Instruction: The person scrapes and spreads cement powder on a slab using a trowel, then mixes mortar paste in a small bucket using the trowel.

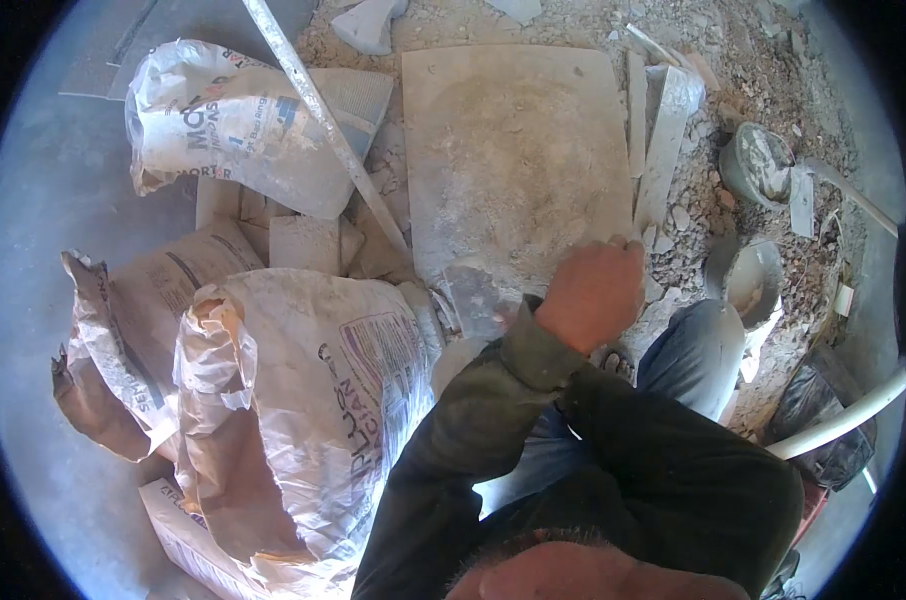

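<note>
My left hand (593,292) reaches over the lower right corner of a large, dusty square tile (518,130). Its fingers are curled under, so whatever they grip is hidden. The left forearm crosses over my right arm. Only a sliver of my right hand (507,312) shows past the left cuff, with its fingers covered. Close by it, at the tile's lower edge, is a thin, pale flat piece (470,298); I cannot tell whether the right hand holds it.
Opened paper mortar bags (318,350) stand at left, with another mortar bag (243,125) above. A long bar (323,120) slants between bag and tile. Right are two buckets (758,165) (753,280), rubble (693,160), narrow strips (663,140) and a white pipe (843,420).
</note>
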A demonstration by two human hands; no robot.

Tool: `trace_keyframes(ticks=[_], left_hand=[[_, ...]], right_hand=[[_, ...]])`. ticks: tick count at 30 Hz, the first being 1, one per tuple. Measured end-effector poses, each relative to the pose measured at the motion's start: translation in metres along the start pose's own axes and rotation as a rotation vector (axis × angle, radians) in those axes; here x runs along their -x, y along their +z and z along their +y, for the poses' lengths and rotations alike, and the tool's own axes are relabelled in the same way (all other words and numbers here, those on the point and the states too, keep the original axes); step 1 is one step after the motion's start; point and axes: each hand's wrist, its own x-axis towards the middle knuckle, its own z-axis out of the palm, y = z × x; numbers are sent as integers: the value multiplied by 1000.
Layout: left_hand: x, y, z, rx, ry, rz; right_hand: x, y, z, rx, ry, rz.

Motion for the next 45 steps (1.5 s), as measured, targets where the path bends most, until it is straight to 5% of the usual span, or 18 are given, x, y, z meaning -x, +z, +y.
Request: trace_keyframes(ticks=[14, 20, 23, 25, 29, 31, 38, 45], left_hand=[[18, -19, -6, 37, -23, 7], [17, -23, -9, 69, -29, 11], [15, -27, -10, 57, -42, -8], [14, -30, -9, 55, -49, -6], [19, -28, -14, 62, -22, 69], [20, -31, -13, 73, -33, 75], [22, -40, -20, 113, -54, 115], [27, -45, -28, 99, -41, 144]], right_hand=[[-61, 72, 3, -564, 124, 72], [-36, 75, -33, -582, 147, -170], [-56, 54, 17, -152, -38, -260], [-67, 53, 42, 612, -485, -177], [-18, 94, 11, 1097, -686, 11], [-27, 108, 11, 1283, -689, -82], [-63, 150, -9, 1522, -783, -176], [-89, 146, -53, 1429, -704, 126]])
